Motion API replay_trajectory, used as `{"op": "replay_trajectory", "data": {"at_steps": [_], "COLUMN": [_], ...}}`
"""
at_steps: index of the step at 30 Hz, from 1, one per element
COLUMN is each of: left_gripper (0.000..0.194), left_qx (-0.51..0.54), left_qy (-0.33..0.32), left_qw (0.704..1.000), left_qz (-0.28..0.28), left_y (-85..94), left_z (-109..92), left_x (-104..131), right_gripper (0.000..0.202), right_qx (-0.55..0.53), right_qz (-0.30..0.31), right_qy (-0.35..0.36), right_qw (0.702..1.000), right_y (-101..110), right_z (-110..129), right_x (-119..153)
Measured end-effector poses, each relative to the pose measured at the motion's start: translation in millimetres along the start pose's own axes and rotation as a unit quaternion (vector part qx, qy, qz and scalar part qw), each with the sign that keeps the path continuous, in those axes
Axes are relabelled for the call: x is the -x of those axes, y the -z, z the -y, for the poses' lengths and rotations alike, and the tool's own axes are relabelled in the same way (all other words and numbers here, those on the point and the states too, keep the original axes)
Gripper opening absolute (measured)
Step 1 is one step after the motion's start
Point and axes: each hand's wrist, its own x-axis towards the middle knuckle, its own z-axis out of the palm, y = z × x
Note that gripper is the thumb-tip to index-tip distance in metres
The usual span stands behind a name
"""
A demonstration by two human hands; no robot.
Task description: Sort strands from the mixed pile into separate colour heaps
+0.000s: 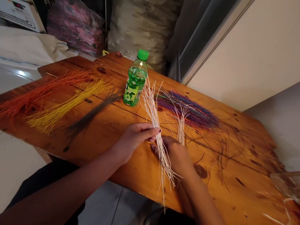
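Note:
A bundle of thin white strands (pixel 153 111) hangs over the middle of the wooden table, its ends fanned out at top and bottom. My left hand (pixel 134 138) is closed round its middle from the left, thumb on top. My right hand (pixel 175 155) is just beside it on the right, with fingers curled behind the strands and partly hidden by them; what those fingers grip cannot be made out. A second, smaller white bundle (pixel 181 129) lies on the table beyond my right hand.
Orange (pixel 41 92), yellow (pixel 69 106) and grey (pixel 95 113) strand bundles lie at the left of the table (pixel 127 179). A green-capped bottle (pixel 135 83) stands at the centre back. Purple-blue strands (pixel 193 110) lie behind the smaller white bundle. Loose dark strands spread rightward.

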Motion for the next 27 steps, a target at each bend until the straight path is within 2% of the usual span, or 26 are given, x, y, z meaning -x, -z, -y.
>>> {"op": "replay_trajectory", "data": {"at_steps": [6, 12, 16, 20, 23, 25, 27], "left_gripper": [0.023, 0.025, 0.027, 0.026, 0.023, 0.021, 0.021], "left_qx": [0.011, 0.023, 0.037, 0.039, 0.014, -0.007, -0.021], "left_qy": [0.012, 0.020, 0.014, 0.028, 0.006, -0.009, -0.011], "left_qw": [1.000, 0.999, 0.997, 0.998, 1.000, 1.000, 1.000], "left_qz": [0.016, 0.025, 0.061, 0.047, 0.015, -0.004, -0.013], "left_y": [-1.3, -1.6, -0.7, -1.3, -1.5, -1.2, -1.0], "left_z": [1.5, 2.3, 3.0, 2.6, 1.4, 0.9, 1.1], "left_x": [0.0, 0.9, 1.3, 0.8, 0.1, -0.2, -0.3], "right_gripper": [0.029, 0.034, 0.043, 0.033, 0.031, 0.032, 0.031], "right_qx": [-0.028, -0.099, -0.248, -0.375, -0.445, -0.478, -0.504], "right_qz": [0.039, 0.091, 0.129, 0.157, 0.109, 0.037, -0.065], "right_qy": [-0.001, 0.047, 0.060, 0.005, -0.052, -0.096, -0.134], "right_qw": [0.999, 0.990, 0.958, 0.914, 0.887, 0.872, 0.850], "right_y": [-3.9, -6.0, -5.4, -8.8, -12.2, -11.9, -9.1], "right_z": [3.4, -2.3, -1.5, -0.6, -5.9, -10.4, -13.1], "right_x": [-0.3, -0.9, -2.2, -4.5, -7.4, -9.4, -10.2]}}
